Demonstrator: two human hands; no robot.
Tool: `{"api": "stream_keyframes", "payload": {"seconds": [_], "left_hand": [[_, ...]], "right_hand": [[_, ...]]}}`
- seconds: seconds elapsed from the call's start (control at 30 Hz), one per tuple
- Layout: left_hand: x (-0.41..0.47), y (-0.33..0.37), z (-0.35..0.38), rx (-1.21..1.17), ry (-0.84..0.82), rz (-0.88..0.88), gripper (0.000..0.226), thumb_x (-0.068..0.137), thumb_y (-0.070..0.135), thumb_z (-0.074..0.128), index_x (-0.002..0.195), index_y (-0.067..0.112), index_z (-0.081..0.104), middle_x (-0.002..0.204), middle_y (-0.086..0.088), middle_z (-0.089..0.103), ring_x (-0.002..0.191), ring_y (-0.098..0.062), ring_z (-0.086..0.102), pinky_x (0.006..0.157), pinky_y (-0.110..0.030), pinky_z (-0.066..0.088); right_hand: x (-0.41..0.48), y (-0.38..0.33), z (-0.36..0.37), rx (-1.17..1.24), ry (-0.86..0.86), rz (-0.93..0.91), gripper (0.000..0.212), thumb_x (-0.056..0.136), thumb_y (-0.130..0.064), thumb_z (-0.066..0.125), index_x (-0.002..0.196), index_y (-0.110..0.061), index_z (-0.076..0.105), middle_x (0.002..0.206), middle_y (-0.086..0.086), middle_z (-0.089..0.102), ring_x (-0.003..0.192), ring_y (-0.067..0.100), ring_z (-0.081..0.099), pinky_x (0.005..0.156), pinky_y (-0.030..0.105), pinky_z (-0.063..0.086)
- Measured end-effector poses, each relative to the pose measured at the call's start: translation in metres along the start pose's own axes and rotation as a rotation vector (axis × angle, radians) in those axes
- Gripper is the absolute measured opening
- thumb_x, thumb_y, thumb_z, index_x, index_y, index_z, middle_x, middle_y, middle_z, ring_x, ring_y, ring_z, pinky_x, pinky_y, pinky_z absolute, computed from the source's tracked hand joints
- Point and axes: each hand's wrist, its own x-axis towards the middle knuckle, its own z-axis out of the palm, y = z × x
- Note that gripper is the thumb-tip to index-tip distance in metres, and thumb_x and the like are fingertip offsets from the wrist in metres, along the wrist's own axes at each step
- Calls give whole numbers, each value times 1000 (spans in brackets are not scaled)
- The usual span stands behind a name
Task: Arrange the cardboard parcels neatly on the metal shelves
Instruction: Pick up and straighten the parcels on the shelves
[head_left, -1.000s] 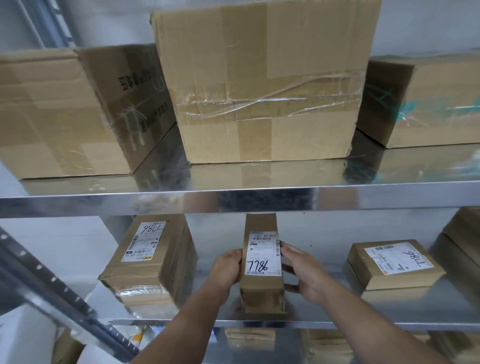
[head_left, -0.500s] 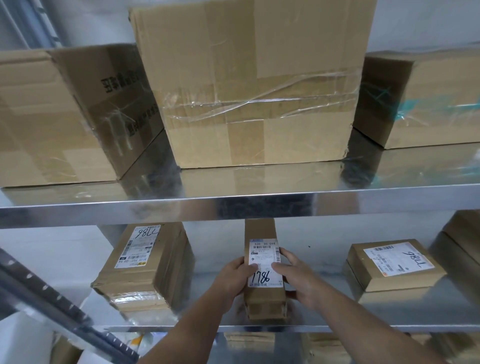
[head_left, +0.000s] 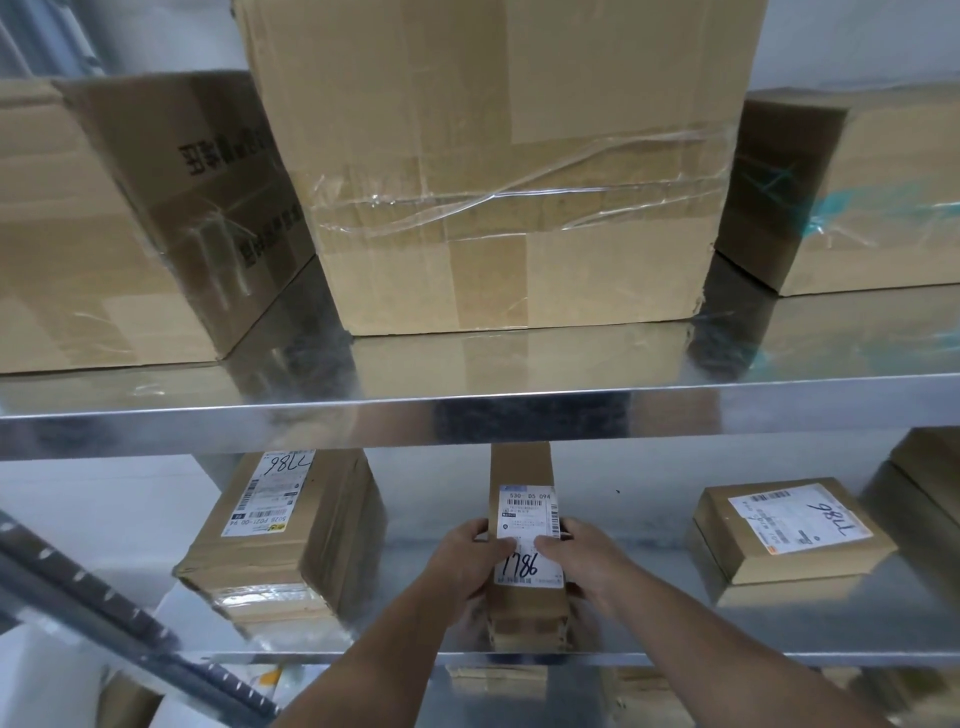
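A narrow cardboard parcel (head_left: 524, 470) with a white label marked 7786 stands lengthwise on the lower metal shelf (head_left: 727, 652). My left hand (head_left: 465, 564) grips its left side and my right hand (head_left: 584, 558) grips its right side, both thumbs lying on the label. To its left sits a taller taped parcel (head_left: 283, 535), to its right a flat labelled parcel (head_left: 784, 535). Three big cartons rest on the upper shelf (head_left: 519, 410): one at left (head_left: 130, 223), one in the middle (head_left: 509, 171), one at right (head_left: 852, 192).
A perforated grey upright (head_left: 109, 623) slants across the lower left. Another box edge (head_left: 930, 467) shows at the far right of the lower shelf. More parcels (head_left: 644, 696) lie on the level below. Bare shelf strips separate the three lower parcels.
Both hands have shifted on the narrow parcel, thumbs coming onto its label, and the parcel sits slightly deeper on the shelf. The view has moved closer and tilted.
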Motion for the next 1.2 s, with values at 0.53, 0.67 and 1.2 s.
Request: {"api": "stream_keyframes", "payload": {"seconds": [0.53,0.67,1.2], "left_hand": [[12,-1,10,131,100,-5,16,98,17,65,109,29,64,110,-5,75,98,-20,72,90,-38,61],[7,1,11,138,96,-10,20,98,18,65,116,27,66,112,-5,75,99,-20,72,92,-39,60],[-12,5,-4,-107,19,95,41,94,-1,65,128,16,52,116,-10,72,95,-26,75,69,-32,61]], "right_hand": [[12,3,13,-116,96,-14,30,99,-11,57,127,-17,65,121,7,72,90,13,69,60,19,51],[10,3,14,-98,97,-7,30,99,-9,57,126,-18,66,123,7,72,93,15,68,66,22,53],[-19,-21,-6,200,46,3,20,106,-25,53,113,-13,67,96,4,78,89,18,72,71,31,51]]}}
